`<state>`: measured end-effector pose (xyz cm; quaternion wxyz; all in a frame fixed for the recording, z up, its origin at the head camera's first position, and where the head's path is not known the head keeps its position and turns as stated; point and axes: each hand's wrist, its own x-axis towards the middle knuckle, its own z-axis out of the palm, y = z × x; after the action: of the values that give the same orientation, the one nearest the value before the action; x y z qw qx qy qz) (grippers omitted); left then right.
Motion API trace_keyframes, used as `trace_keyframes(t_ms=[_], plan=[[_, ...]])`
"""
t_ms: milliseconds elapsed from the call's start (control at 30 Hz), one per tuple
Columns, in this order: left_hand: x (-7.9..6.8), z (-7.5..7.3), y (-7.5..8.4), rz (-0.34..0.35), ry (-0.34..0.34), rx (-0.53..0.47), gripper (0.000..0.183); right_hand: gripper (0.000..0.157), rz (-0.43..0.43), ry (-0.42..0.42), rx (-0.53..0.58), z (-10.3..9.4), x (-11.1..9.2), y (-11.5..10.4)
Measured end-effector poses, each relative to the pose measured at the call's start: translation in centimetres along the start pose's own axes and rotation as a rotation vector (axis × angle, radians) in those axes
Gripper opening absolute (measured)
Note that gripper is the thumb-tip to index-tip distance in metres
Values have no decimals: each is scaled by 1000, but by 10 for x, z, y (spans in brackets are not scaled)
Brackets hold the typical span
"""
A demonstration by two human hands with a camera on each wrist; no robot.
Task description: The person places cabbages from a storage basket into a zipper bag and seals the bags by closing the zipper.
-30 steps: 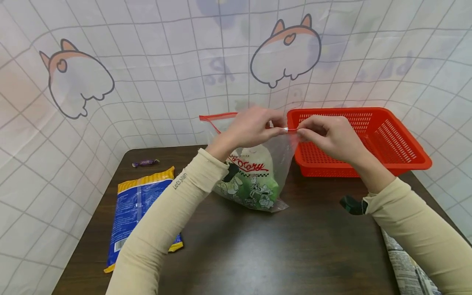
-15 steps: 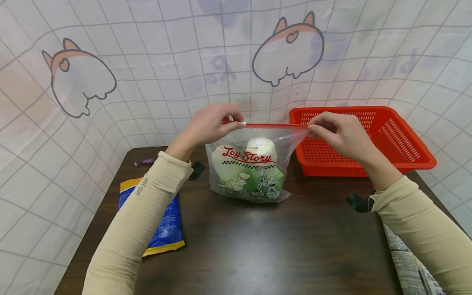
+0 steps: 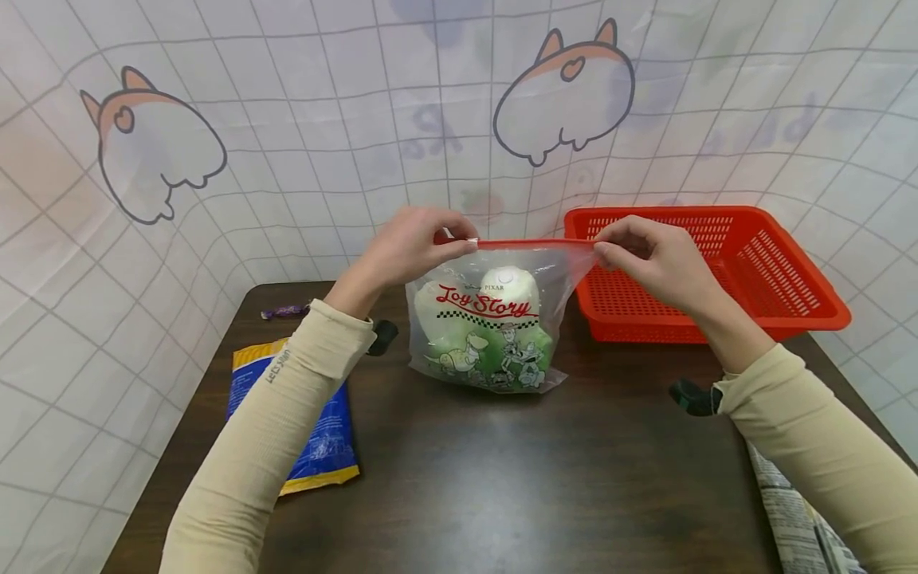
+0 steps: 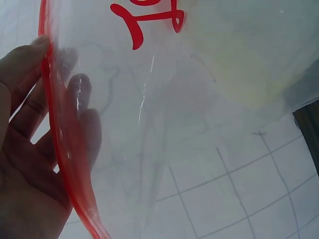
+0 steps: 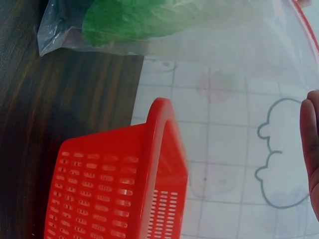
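A clear zip bag (image 3: pixel 488 363) with a red strip along its top and "Toy Story" lettering stands upright on the table. Inside it is something bulky, pale and green (image 5: pixel 124 22), leafy-looking in the right wrist view. My left hand (image 3: pixel 412 247) pinches the strip near its left end, at a small white slider (image 3: pixel 472 242). In the left wrist view, the thumb of that hand (image 4: pixel 30 154) lies on the strip and other fingers show through the plastic. My right hand (image 3: pixel 660 259) pinches the strip's right end between thumb and fingers.
A red plastic basket (image 3: pixel 717 325) stands at the back right, close to the bag. To the left lie a blue and yellow packet (image 3: pixel 326 438), partly under the left sleeve, and a purple-wrapped candy (image 3: pixel 284 312). Newspaper (image 3: pixel 789 494) lies at the right edge.
My left hand has slid with the slider leftward along the strip from beside the right hand. The bag's printed front is now uncovered. Little differs from half a second ago.
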<state>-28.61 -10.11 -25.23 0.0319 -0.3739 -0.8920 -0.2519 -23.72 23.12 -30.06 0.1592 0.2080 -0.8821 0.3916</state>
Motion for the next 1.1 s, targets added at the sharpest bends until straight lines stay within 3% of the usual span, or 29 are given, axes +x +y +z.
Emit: trace_keyframes(t_ms=[333,533,767,1100], plan=[[-5,4,-1,21,-7,33,15,11,-199,-1,-146,1,0,7],[-13,3,-10,31,40,37,15,10,-222,11,-199,1,1,12],[-27,-2,-26,-17,102,48,15,14,-343,22,-319,0,3,15],[-42,-12,-36,-38,166,67,16,18,-339,25,-358,-4,1,17]])
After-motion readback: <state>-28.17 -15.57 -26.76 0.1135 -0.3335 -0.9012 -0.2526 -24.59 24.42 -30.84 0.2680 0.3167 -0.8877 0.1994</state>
